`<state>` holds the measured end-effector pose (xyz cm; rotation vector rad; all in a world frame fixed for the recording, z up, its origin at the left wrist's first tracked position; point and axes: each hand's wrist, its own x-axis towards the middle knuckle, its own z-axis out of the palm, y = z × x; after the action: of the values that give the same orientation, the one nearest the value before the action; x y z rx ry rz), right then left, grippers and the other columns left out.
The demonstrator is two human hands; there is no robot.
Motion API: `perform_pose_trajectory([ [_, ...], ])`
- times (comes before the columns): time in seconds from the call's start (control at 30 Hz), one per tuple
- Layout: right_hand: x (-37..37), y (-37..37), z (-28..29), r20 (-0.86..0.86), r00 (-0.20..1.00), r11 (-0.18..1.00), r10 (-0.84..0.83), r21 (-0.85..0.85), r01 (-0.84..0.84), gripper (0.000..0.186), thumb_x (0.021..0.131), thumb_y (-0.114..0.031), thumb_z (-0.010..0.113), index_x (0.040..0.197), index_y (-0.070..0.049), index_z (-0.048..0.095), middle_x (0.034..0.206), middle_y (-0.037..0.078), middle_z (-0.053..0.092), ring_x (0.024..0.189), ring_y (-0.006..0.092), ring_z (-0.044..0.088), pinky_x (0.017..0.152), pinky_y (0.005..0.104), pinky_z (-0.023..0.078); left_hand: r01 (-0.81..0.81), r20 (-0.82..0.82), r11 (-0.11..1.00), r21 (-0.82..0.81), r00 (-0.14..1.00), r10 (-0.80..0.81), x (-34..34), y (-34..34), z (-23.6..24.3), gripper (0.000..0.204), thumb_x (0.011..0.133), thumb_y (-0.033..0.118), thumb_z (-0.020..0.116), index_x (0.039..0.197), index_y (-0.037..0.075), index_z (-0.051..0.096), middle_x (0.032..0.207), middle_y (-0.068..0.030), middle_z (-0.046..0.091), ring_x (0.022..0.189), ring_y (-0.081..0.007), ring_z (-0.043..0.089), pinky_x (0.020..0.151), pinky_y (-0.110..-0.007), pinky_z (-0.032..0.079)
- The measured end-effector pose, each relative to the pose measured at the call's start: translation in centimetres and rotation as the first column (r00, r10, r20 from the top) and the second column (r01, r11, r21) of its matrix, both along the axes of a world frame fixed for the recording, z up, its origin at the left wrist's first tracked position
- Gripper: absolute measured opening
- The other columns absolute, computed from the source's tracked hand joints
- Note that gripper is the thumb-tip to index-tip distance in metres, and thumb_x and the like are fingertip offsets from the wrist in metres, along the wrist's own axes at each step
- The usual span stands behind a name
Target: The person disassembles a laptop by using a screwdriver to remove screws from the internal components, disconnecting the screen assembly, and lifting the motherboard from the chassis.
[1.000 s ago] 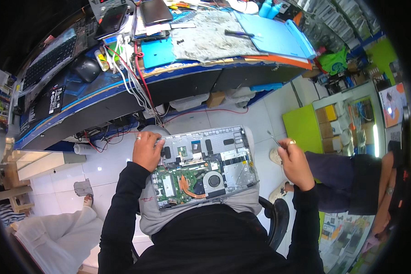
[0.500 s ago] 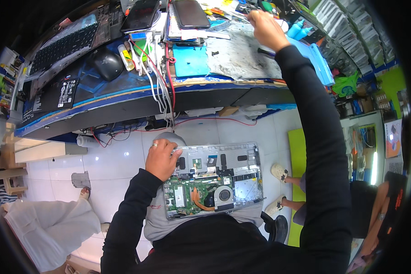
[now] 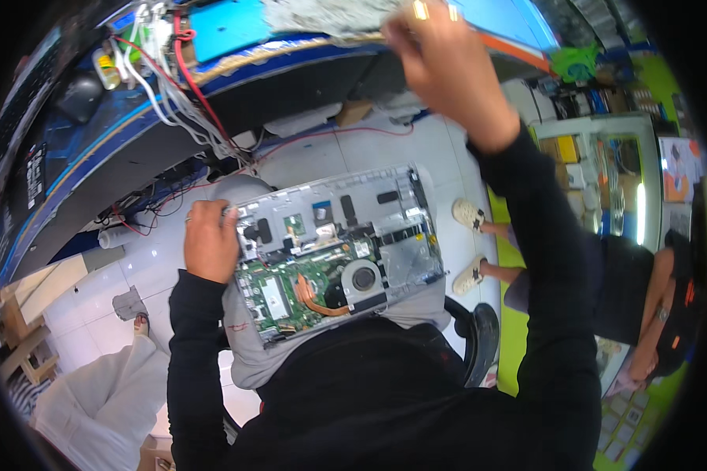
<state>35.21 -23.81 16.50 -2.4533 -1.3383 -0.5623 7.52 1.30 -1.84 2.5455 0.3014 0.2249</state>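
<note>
An opened laptop base [image 3: 401, 267] lies tilted across my lap, its inside facing up. A green circuit board [image 3: 322, 276], a round fan [image 3: 363, 278] and a copper heat pipe [image 3: 305, 297] show in it. My left hand [image 3: 210, 245] grips the base at its far left corner, thumb over the edge. Above the floor, by the bench's front edge, my right hand [image 3: 452, 74] is raised with its fingers curled in. Motion blurs its fingertips, and whatever is pinched there cannot be made out.
The workbench [image 3: 291, 86] runs across the far side, with a blue mat [image 3: 226, 30] and hanging white cables [image 3: 153, 86]. Another person's shoes [image 3: 469, 213] are at the right; a person in light trousers [image 3: 106, 392] is at the left. A chair armrest [image 3: 483, 337] stands beside my lap.
My right hand has come back from the cluttered bench top toward me. The view has swung down and turned, so the bench and laptop base appear tilted. My left hand keeps its hold.
</note>
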Motion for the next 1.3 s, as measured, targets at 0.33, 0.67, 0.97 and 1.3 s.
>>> perform_pose_trajectory([
  [0.33, -17.1, -21.3, -13.1, -0.78, 0.457, 0.867, -0.426, -0.208, 0.453, 0.021, 0.098, -0.012, 0.067, 0.108, 0.006, 0.073, 0.1, 0.022, 0.073, 0.095, 0.0373, 0.071, 0.085, 0.0423, 0.054, -0.189, -0.149, 0.961, -0.202, 0.976, 0.16, -0.1, 2.6, -3.1, 0.028, 0.098, 0.018, 0.071, 0.117, -0.004, 0.073, 0.102, -0.0174, 0.074, 0.089, -0.0255, 0.071, 0.083, -0.037, 0.056],
  [0.67, -19.2, -20.3, -14.8, -0.821, 0.373, 0.847, -0.433, -0.228, 0.481, 0.025, 0.098, -0.012, 0.071, 0.11, 0.009, 0.071, 0.092, 0.014, 0.075, 0.083, 0.0207, 0.07, 0.08, 0.0344, 0.056, -0.282, -0.223, 0.911, -0.299, 0.949, 0.221, 1.2, 3.8, -2.5, 0.028, 0.096, 0.015, 0.073, 0.115, -0.006, 0.075, 0.095, -0.0099, 0.078, 0.084, -0.0143, 0.071, 0.081, -0.03, 0.056],
  [0.97, -19.1, -21.3, -16.9, -0.919, 0.217, 0.776, -0.33, -0.133, 0.617, 0.024, 0.097, -0.016, 0.072, 0.105, 0.007, 0.07, 0.09, 0.015, 0.075, 0.081, 0.023, 0.07, 0.077, 0.0356, 0.056, -0.314, -0.237, 0.809, -0.497, 0.946, 0.221, 1.2, 4.2, -3.2, 0.028, 0.099, 0.013, 0.072, 0.118, -0.007, 0.074, 0.1, -0.0074, 0.077, 0.088, -0.0113, 0.07, 0.082, -0.027, 0.055],
  [1.3, -19.1, -22.4, -19.1, -0.917, 0.295, 0.805, -0.27, -0.047, 0.591, 0.023, 0.102, -0.016, 0.066, 0.109, 0.006, 0.068, 0.093, 0.013, 0.073, 0.085, 0.0195, 0.067, 0.08, 0.035, 0.054, -0.297, -0.24, 0.714, -0.634, 0.953, 0.183, 0.4, 4.1, -3.2, 0.025, 0.103, 0.018, 0.067, 0.117, -0.002, 0.072, 0.094, -0.0036, 0.072, 0.08, -0.0103, 0.064, 0.07, -0.027, 0.052],
])
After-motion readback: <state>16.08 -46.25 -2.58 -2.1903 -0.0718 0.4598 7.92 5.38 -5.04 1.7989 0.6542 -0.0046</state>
